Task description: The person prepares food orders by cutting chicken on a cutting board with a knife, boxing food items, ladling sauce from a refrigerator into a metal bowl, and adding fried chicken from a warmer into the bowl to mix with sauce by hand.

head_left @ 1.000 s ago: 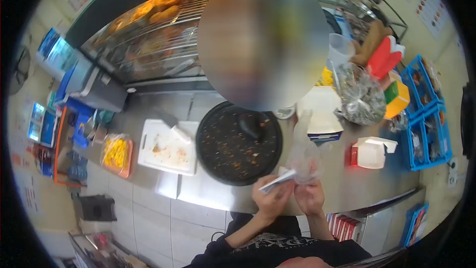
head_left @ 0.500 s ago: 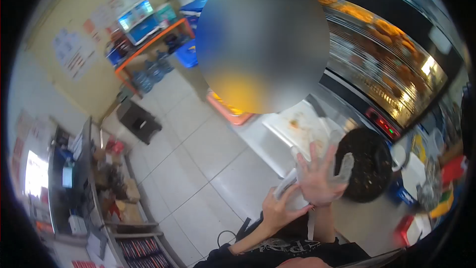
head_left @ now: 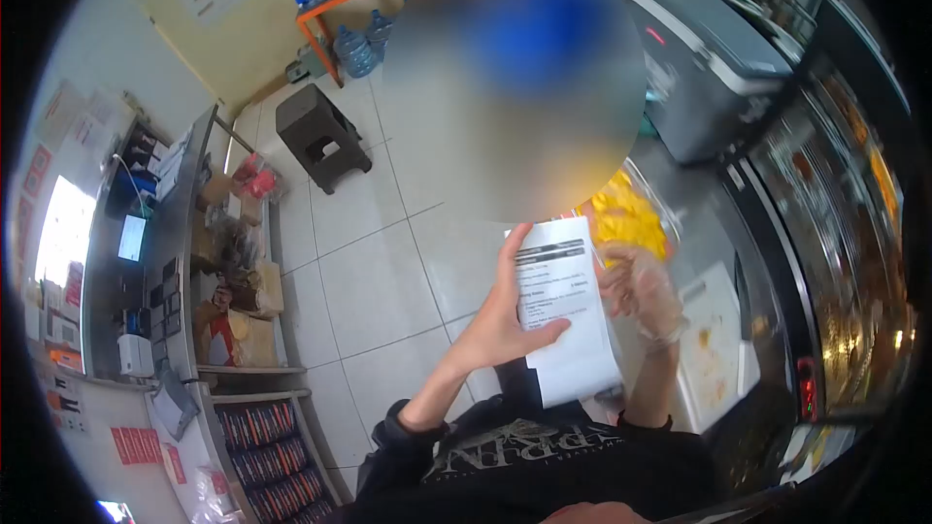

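Observation:
My left hand [head_left: 490, 325] is closed on a white printed order slip [head_left: 568, 330], its thumb across the front and its fingers at the left edge and behind. Lines of print and dark bars show on the upper part of the slip. My right hand [head_left: 646, 296], in a clear plastic glove, is beside the slip's right edge with bent fingers drawn together. Whether its fingertips hold or touch anything is too unclear to tell. Beyond it is a tray of yellow pieces [head_left: 631, 213], and close to its wrist lies a stained white cutting board [head_left: 714, 354].
A glass display cabinet [head_left: 864, 223] with food stands at the right, and a grey cooler box [head_left: 694, 58] behind. On the tiled floor is a dark stool [head_left: 320, 131]. A counter with shelves [head_left: 189, 262] runs along the left. A round blur covers the upper middle.
My left hand has left the right wrist and now holds the slip. The gloved right hand has gone from spread to curled fingers. The view has turned right.

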